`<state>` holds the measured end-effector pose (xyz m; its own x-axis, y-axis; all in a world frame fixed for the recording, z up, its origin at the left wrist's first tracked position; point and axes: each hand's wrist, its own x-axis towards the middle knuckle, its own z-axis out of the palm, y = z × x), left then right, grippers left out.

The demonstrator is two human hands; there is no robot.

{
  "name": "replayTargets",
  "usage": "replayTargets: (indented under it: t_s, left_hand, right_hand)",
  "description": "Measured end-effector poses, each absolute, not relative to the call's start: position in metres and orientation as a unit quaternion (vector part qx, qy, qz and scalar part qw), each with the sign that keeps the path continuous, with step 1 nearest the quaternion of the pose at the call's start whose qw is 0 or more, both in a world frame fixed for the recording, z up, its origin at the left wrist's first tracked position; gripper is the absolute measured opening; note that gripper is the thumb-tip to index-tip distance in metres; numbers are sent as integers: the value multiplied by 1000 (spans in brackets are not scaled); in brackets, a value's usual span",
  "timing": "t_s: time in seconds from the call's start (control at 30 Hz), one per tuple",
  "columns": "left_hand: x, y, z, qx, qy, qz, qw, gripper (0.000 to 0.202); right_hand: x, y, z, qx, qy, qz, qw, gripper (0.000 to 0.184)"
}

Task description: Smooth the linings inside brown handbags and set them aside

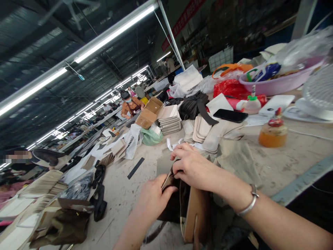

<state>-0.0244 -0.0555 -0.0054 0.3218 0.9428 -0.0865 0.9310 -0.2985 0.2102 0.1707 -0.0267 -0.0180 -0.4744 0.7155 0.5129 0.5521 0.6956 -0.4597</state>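
Note:
A brown bag (196, 211) with tan stiff sides and a dark inside stands at the front of the worktable, its mouth spread. My left hand (156, 194) pinches the bag's left edge, thumb inside the opening. My right hand (191, 165), with a silver bangle on the wrist, reaches over the far end of the mouth. Its fingers curl down onto the rim beside the left hand. The bag's lower part is partly hidden by my arms and the table edge. A limp greyish cloth piece (238, 159) lies just beyond my right forearm.
Stacked beige panels (170, 119), a cardboard box (149, 113) and black straps (194, 107) lie ahead. To the right are a phone (230, 115), a jar of amber liquid (273, 135) and a purple basin (283, 83). A dark strip (135, 168) and an olive bag (63, 227) lie left.

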Motion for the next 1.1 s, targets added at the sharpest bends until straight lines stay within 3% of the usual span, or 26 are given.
replayTargets:
  t_s: [0.13,0.33,0.63,0.93,1.1]
  left_hand:
    - [-24,-51,-5,809,579,36,99,21]
    - [-26,-44,-6,825,536,54,171,23]
    - [-24,-47,-6,815,552,47,173,24]
    - [-26,-44,-3,806,551,40,214,18]
    - [-18,-34,6,817,543,12,195,19]
  right_hand:
    - [166,-27,-16,-363,-856,119,348,14]
    - [173,-26,-16,-265,-881,134,369,19]
    - [165,-26,-26,-415,-831,105,354,9]
    - [163,-27,-22,-439,-826,116,335,12]
    - [163,-27,-25,-432,-808,140,375,6]
